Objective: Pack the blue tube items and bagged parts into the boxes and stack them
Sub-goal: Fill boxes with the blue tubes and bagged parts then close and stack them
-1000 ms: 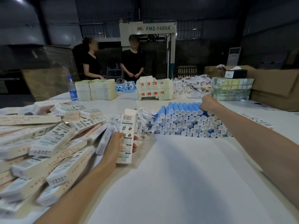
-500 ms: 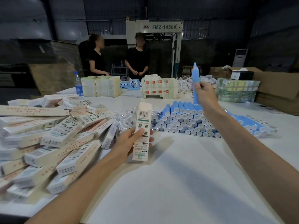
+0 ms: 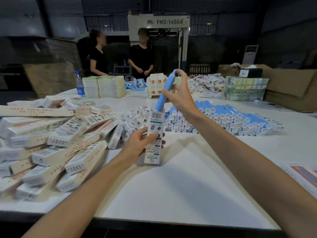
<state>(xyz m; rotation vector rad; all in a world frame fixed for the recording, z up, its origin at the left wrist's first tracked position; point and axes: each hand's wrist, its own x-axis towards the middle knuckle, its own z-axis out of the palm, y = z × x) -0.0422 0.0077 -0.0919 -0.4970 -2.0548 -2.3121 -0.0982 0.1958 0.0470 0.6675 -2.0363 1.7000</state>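
My left hand (image 3: 139,143) grips a narrow white box (image 3: 154,134) upright on the white table (image 3: 180,186), its open end up. My right hand (image 3: 179,93) holds a blue tube (image 3: 165,91) tilted above the box, with the tube's lower end at the box's open top. A stack of blue tubes (image 3: 221,121) with white caps lies to the right behind my right arm. Clear bagged parts (image 3: 133,119) lie in a heap just behind the box. A big pile of packed white boxes (image 3: 56,140) covers the table's left side.
Two persons (image 3: 142,55) stand at the far side of the table. Stacks of flat cartons (image 3: 104,86), a water bottle (image 3: 79,84), more blue tubes (image 3: 135,85) and a wrapped bundle (image 3: 245,90) line the back. Cardboard sheets (image 3: 291,90) lie at the right.
My right hand lifted a blue tube from the stack and brought it left to the box's open top. My left hand stood the box upright nearer the table's middle.
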